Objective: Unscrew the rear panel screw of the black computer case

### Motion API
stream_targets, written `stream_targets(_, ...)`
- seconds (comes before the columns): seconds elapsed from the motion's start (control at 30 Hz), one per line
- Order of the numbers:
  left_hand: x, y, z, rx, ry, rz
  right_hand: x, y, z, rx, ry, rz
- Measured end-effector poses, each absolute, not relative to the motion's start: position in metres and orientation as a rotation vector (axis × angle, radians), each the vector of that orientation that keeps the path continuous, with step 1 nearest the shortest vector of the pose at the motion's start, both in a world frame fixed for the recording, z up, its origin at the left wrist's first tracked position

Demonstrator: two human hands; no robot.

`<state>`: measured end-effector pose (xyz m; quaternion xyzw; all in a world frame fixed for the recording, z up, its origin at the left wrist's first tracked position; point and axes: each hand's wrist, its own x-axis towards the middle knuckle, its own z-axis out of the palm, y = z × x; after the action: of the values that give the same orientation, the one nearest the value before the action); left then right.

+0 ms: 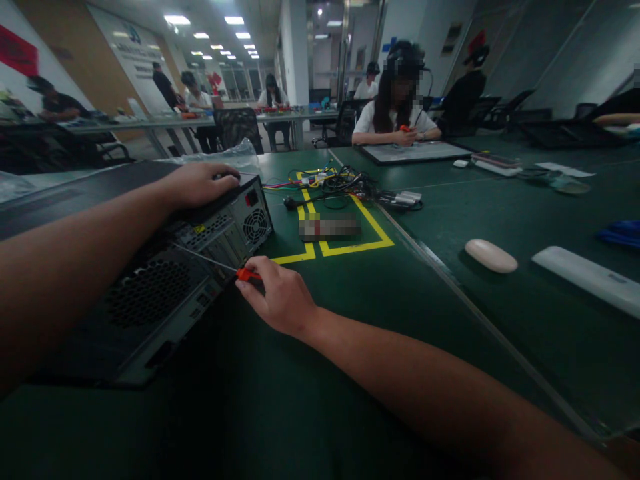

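Observation:
A black desktop computer case [200, 320] lies on its side at the left, its metal rear panel turned toward me. My left hand [200, 183] rests on the upper face near the far corner, fingers laid over the surface and slightly bent. In my right hand [280, 293] is a screwdriver [246, 274] with an orange handle, pinched between thumb and fingers. Its long thin shaft points left across the rear panel, and the tip reaches the slot and vent area below my left forearm. Whether the tip sits in a screw is too small to tell.
Bundled cables [350, 183] lie beyond the case, beside yellow tape [357, 250] on the green table [340, 287]. A blurred-out object [330, 229] lies within the tape. To the right are a pale oval case [491, 256] and a long white object [590, 277]. A person [395, 113] sits opposite.

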<state>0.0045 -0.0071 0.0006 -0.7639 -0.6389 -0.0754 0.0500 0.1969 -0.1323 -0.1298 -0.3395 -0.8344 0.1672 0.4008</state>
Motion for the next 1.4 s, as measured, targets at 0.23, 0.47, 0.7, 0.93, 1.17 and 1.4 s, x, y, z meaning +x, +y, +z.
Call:
stream_targets(0.23, 0.000, -0.003, 0.001, -2.392, -1.746, -0.223, 0.198, -0.133, -0.127, -0.860, -2.119, 0.429)
stream_targets(0.47, 0.004, -0.009, 0.004, -2.222, -1.852, -0.148, 0.197, -0.133, -0.127, -0.874, -2.114, 0.435)
stream_targets(0.7, 0.009, -0.015, 0.007, -2.069, -2.008, -0.088, 0.197, -0.133, -0.128, -0.860, -2.118, 0.403)
stream_targets(0.93, 0.014, -0.013, 0.007, -2.115, -2.000, -0.035, 0.198, -0.134, -0.126, -0.855, -2.132, 0.381)
stream_targets(1.17, 0.009, -0.009, 0.004, -2.169, -1.943, -0.014, 0.198, -0.134, -0.125, -0.821, -2.138, 0.416)
stream_targets(1.4, 0.005, -0.006, 0.001, -2.133, -1.979, -0.029, 0.199, -0.135, -0.126, -0.815, -2.149, 0.414)
